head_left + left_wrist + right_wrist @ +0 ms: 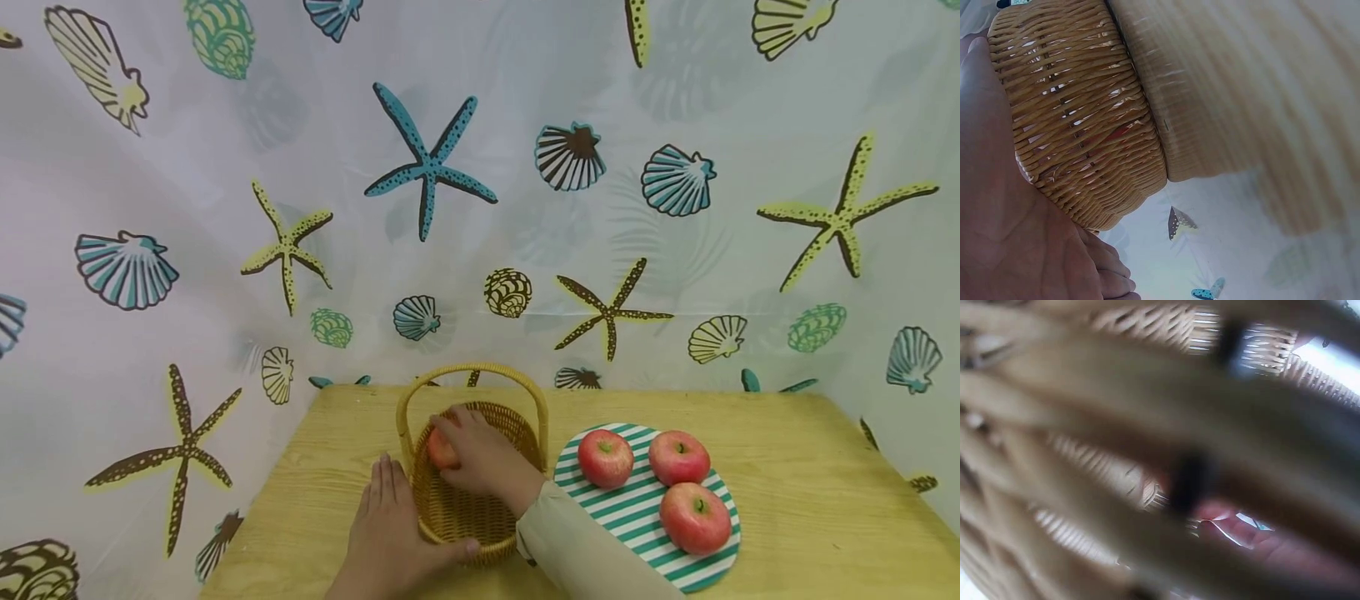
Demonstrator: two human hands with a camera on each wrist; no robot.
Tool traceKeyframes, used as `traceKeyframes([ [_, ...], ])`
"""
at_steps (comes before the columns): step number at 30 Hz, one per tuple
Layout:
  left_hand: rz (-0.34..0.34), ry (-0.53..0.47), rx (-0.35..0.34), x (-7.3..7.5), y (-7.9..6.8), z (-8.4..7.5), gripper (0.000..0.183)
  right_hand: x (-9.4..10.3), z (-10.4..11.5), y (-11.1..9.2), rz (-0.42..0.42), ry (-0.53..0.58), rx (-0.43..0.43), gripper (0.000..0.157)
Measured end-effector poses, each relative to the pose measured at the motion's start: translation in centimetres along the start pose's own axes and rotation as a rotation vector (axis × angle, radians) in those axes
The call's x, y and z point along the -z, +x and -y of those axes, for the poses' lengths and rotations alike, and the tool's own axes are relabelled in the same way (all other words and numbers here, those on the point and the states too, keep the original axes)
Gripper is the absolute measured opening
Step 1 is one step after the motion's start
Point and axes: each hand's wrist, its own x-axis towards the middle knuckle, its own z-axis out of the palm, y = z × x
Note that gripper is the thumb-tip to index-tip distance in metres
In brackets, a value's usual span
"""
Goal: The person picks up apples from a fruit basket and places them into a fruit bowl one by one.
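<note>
A wicker basket (457, 521) with an arched handle (474, 367) stands on the table; its woven side (1079, 119) fills much of the left wrist view. My right hand (480, 454) reaches inside and grips a red apple (442, 450) near the basket's left wall. My left hand (393, 525) rests along the basket's left side, fingers straight and thumb spread across the front rim. In the right wrist view, blurred wicker strands lie close to the lens and part of a hand (1260, 550) shows through the gaps.
Right of the basket, an oval green-and-white striped mat (630, 508) bears three red apples (606, 458). The wooden table (810, 500) ends at a hanging curtain (480, 250) printed with starfish and shells, which also closes both sides.
</note>
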Motion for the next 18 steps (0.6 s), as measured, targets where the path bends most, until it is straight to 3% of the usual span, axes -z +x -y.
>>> traceKeyframes([
  [18, 0.004, -0.011, -0.001, 0.28, 0.01, -0.11, 0.159, 0.49, -0.27, -0.37, 0.008, 0.065, -0.020, 0.062],
])
